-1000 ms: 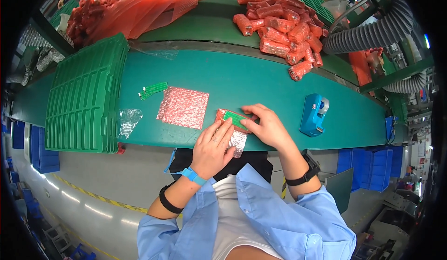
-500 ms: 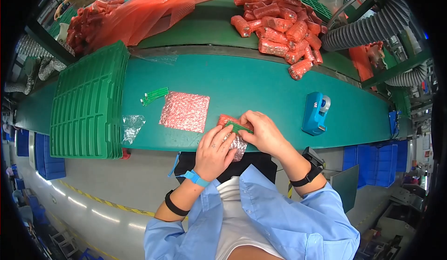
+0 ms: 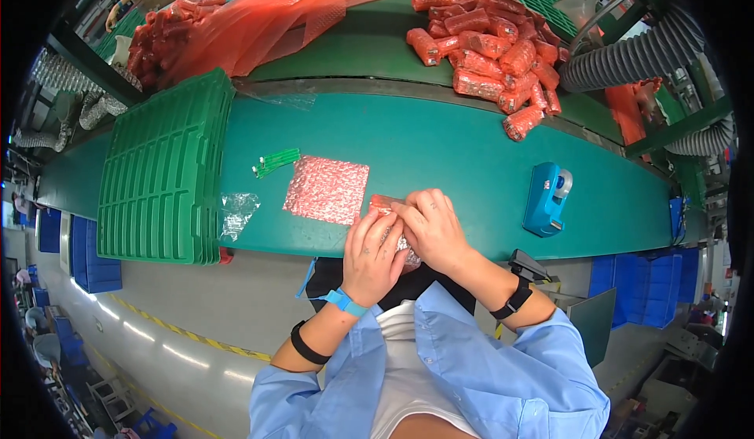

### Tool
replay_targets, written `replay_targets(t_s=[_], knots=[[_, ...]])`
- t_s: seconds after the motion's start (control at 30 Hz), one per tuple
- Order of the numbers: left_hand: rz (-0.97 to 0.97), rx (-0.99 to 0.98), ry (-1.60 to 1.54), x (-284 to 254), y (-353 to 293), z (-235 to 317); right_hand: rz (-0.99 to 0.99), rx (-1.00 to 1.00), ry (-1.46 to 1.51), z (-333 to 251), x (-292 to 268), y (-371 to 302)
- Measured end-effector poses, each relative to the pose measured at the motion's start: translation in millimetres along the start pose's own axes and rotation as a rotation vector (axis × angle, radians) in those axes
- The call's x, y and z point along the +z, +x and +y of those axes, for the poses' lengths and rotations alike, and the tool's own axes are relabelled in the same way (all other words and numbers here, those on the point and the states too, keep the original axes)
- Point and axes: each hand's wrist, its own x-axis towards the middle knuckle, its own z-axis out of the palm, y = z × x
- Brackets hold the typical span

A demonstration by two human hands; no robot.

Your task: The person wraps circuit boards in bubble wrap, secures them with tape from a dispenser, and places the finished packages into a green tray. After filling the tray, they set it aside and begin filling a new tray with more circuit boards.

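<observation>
At the table's near edge my left hand (image 3: 371, 257) presses its fingers down on a piece of pink bubble wrap (image 3: 380, 202). My right hand (image 3: 432, 231) pinches the same wrap from the right, its fingertips meeting those of the left. My fingers cover the middle of the wrap, and whatever lies inside it is hidden. Left of my hands a flat pink bubble wrap sheet (image 3: 327, 190) lies on the green table (image 3: 440, 140). Beyond its upper left corner rests a small bunch of narrow green circuit boards (image 3: 276, 162).
A blue tape dispenser (image 3: 547, 201) stands to the right. Stacked green crates (image 3: 165, 176) stand at left, beside a clear plastic bag (image 3: 237, 213). Red bubble-wrapped bundles (image 3: 503, 50) are heaped on the far shelf, with loose red bubble wrap (image 3: 287, 15) at far left.
The green circuit boards between my hands have gone out of sight under the wrap and my fingers. My right hand has come closer over my left fingertips. The whole view has shifted slightly.
</observation>
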Motion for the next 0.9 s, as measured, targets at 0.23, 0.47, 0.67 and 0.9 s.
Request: replay_targets(t_s=[0.23, 0.47, 0.67, 0.9], knots=[[-0.055, -0.006, -0.04, -2, -16, -15, 0.081, 0.012, 0.036, -1, 15, -12], [-0.064, -0.007, -0.042, -7, -27, -14, -0.225, 0.137, 0.259, 10, -9, -14], [-0.07, -0.154, -0.125, -68, 10, -17, -0.218, 0.225, 0.275, 4, -16, -23], [-0.12, -0.248, 0.285, -123, 73, -113, -0.219, 0.263, 0.221, -23, -58, -35]])
